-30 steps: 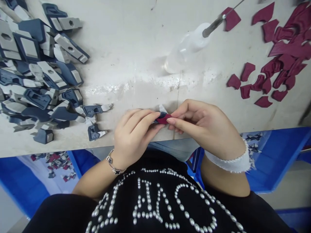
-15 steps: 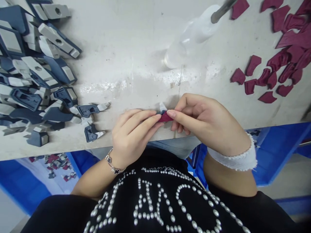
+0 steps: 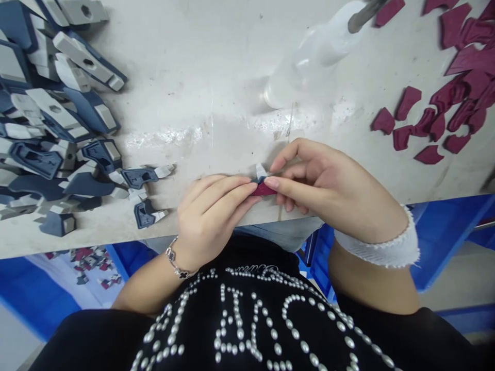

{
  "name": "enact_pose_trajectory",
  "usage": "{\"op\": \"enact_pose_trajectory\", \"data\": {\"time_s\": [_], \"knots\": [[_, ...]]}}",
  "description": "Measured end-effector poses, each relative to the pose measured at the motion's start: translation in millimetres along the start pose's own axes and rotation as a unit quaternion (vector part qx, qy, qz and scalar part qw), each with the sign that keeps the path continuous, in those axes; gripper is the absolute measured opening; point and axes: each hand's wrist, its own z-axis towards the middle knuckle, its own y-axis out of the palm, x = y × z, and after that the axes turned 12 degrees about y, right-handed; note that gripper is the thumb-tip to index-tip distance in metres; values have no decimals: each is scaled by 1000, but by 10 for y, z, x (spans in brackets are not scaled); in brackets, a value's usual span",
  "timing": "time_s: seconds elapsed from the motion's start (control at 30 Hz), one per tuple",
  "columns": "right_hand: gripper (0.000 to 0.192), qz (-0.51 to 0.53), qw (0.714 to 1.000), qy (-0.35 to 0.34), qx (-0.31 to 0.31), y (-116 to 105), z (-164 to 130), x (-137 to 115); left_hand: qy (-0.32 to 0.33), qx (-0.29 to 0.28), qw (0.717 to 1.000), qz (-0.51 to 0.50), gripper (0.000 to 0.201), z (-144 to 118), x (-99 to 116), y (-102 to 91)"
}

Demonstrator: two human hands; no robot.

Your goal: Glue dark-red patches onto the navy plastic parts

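Observation:
My left hand [image 3: 214,214] is closed around a small plastic part near the table's front edge. Its maroon cover piece [image 3: 265,189] faces me, with a dark blue body [image 3: 262,180] and a light grey tab [image 3: 260,170] showing behind. Most of the part is hidden under my left fingers. From the other side, my right hand [image 3: 320,178] has its thumb pressed on the maroon piece's right end. My right index finger is bent beside the grey tab, and the other fingers curl behind the part.
Blue-and-grey plastic parts [image 3: 50,181] are heaped at the left. Loose maroon pieces [image 3: 427,123] lie at the right. A translucent bottle [image 3: 297,67] with a dark nozzle stands at the back. Below the table edge are a left blue bin [image 3: 23,293] holding parts and another blue bin [image 3: 436,242].
My right index finger has lifted and straightened slightly away from the part, uncovering more of the grey tab. My right hand has shifted a little to the right; my left hand keeps its hold.

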Motion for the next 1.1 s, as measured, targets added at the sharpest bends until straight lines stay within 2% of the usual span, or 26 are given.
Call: {"op": "enact_pose_trajectory", "data": {"time_s": [0.1, 0.27, 0.43, 0.63, 0.9, 1.1], "knots": [[32, 20, 1000, 4, -21, -11, 25, -14, 9, 1, 1000, 4, 18, -8, -9, 7], [30, 39, 999, -7, -10, -2, 35, -10, 12, 9, 1000, -6, 16, 4, -19, 14], [21, -16, 997, -46, 52, 41, -13, -18, 10, 14, 1000, -7, 15, 6, -22, 9], [11, -114, 982, -77, 128, 106, -73, -15, 22, 18, 1000, -1, 20, -19, -30, 17], [11, -120, 980, -92, 125, 87, -107, 32, -16, 20, 999, -40, 16, 44, -10, -1], [15, -114, 982, -79, 126, 105, -80, 49, -15, 17, 999, -35, 14, 43, 10, 10]]}}
